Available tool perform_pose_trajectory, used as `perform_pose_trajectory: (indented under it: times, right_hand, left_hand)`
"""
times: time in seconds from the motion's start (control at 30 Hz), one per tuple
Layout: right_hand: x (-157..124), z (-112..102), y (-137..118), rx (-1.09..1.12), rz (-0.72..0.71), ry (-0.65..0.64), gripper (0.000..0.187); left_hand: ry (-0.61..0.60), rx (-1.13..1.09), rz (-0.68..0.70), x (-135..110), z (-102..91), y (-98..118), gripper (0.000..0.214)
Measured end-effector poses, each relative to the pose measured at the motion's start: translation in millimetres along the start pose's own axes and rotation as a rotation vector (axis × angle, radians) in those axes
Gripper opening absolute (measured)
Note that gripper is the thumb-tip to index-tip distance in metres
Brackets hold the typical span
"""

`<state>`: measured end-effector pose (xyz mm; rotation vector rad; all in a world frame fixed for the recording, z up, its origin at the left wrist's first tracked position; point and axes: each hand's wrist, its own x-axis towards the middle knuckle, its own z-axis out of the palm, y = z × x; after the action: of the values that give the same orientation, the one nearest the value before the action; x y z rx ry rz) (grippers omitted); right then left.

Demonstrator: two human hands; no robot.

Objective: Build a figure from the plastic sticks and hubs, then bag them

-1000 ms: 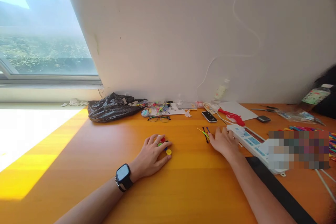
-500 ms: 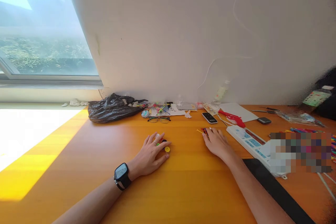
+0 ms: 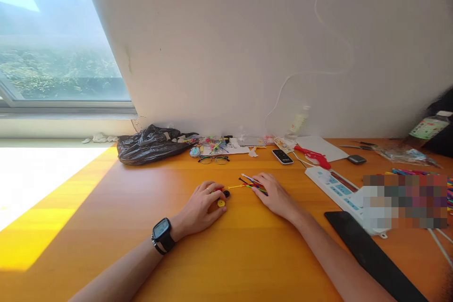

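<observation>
My left hand (image 3: pixel 203 207), with a ring and a black watch on its wrist, rests on the wooden table. Its fingers curl round small round coloured pieces. A yellow disc (image 3: pixel 221 203) and a black disc (image 3: pixel 227 194) show at the fingertips; others are mostly hidden under the fingers. To the right, my right hand (image 3: pixel 274 194) lies low over a bunch of thin coloured sticks (image 3: pixel 247 185), its fingers closed on them. White, black, red, yellow and green ends stick out leftward, the yellow one reaching close to the black disc.
Along the wall lie a black plastic bag (image 3: pixel 148 146), glasses (image 3: pixel 213 160), a black-and-white handheld device (image 3: pixel 282 156) and a red object (image 3: pixel 314 156). A white power strip (image 3: pixel 339 193) and a long black flat object (image 3: pixel 368 250) lie at the right, beside a pixelated area.
My right hand has slid left with the sticks, which now fan out more visibly. The fingers of my left hand have drawn in round the discs.
</observation>
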<state>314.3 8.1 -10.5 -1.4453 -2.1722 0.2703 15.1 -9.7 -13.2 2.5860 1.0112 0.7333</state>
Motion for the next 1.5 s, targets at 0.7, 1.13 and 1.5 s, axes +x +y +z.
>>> perform_pose_trajectory:
  times: [0.7,1.13,1.5]
  right_hand:
    - [2.4,9.6,13.3,-0.013,-0.022,0.028,0.030]
    - [4.5,-5.4,34.9,-0.208,0.300,0.067,0.015]
    - [3.4,-5.7,42.6,-0.211,0.328,0.103,0.024]
  left_hand:
    - [-0.029,0.045,0.024,0.7,-4.8,1.6,0.050]
    - [0.131,-0.031,-0.237,4.7,-4.7,-8.2,0.029]
    - [0.197,-0.156,-0.304,5.7,-1.2,-13.6,0.025]
